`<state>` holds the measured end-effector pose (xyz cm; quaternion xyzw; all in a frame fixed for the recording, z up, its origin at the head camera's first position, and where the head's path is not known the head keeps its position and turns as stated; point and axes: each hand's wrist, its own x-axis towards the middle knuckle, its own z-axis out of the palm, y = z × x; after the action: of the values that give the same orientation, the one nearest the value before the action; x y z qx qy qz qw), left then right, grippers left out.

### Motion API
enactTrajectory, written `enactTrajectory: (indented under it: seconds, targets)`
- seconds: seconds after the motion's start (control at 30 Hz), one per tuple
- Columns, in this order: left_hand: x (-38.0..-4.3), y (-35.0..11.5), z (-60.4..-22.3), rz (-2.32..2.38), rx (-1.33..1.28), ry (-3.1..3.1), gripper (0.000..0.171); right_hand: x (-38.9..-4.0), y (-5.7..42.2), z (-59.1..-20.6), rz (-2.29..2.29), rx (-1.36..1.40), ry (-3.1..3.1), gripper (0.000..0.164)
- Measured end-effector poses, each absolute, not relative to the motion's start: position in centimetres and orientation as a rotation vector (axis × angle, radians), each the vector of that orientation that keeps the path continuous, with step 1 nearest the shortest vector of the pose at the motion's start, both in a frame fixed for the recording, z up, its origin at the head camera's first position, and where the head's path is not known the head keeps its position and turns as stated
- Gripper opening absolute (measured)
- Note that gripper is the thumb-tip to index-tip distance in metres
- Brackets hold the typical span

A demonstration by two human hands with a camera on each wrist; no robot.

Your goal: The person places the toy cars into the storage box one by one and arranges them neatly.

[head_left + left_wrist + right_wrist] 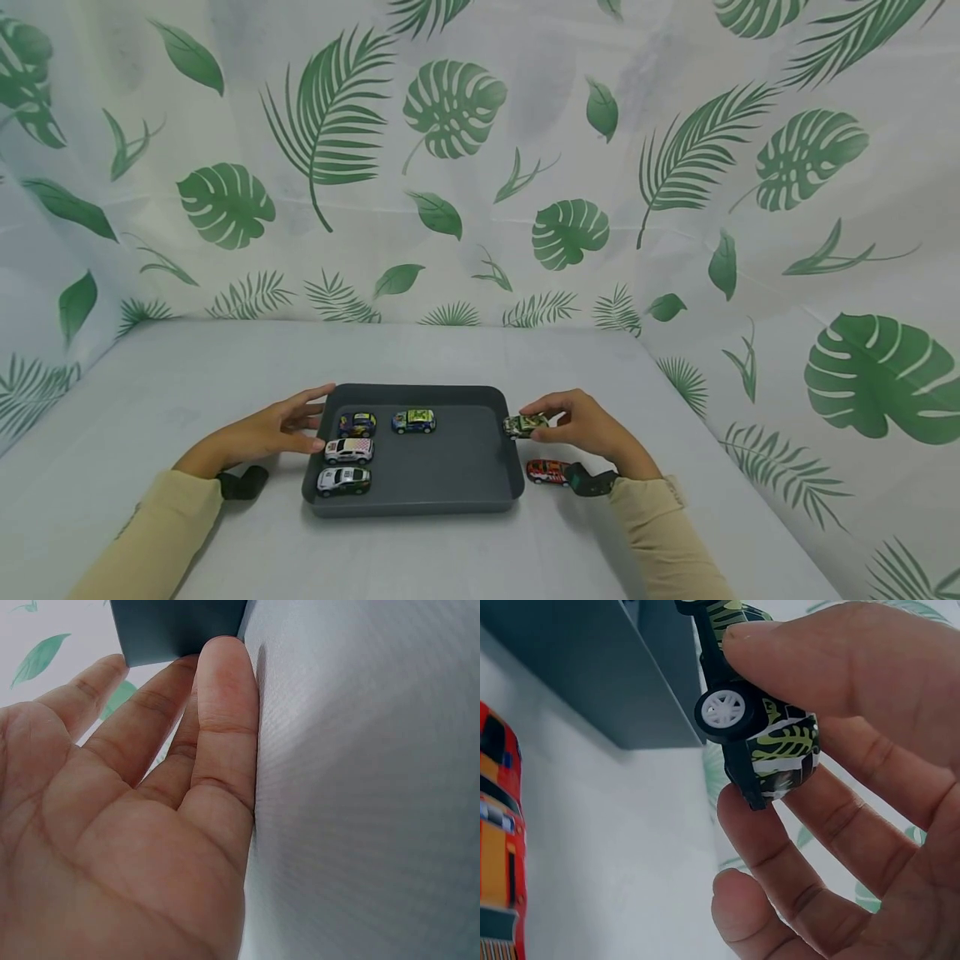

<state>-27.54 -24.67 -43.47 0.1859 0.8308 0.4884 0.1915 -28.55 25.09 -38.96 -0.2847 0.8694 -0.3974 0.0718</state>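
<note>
Between the thumb and fingers of my right hand (588,423) is a green, black and white patterned toy car (525,426), held at the right rim of the dark grey tray (442,506). One white-spoked wheel (724,709) faces the right wrist view. My left hand (273,432) rests against the tray's left side, its fingers extended and the thumb low near the tabletop. Inside the tray, a purple and yellow car (357,425), a white and pink car (349,451) and a white and green car (343,481) line the left side; a blue and lime car (413,421) sits right of them.
A red and orange toy car (548,472) lies on the white table (420,558) just right of the tray, partly covered by the black wrist camera (591,481). Leaf-printed cloth (517,275) hangs behind the table and along its sides.
</note>
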Motion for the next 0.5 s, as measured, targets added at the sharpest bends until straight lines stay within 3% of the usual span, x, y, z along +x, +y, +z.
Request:
enactTrajectory:
  seconds: [0.5]
  targets:
    - [-27.7, -24.7, -43.7, 1.375, 0.520, 2.335, 0.105, -28.1, 23.1, -39.2, -1.191, -0.881, 2.605, 0.032]
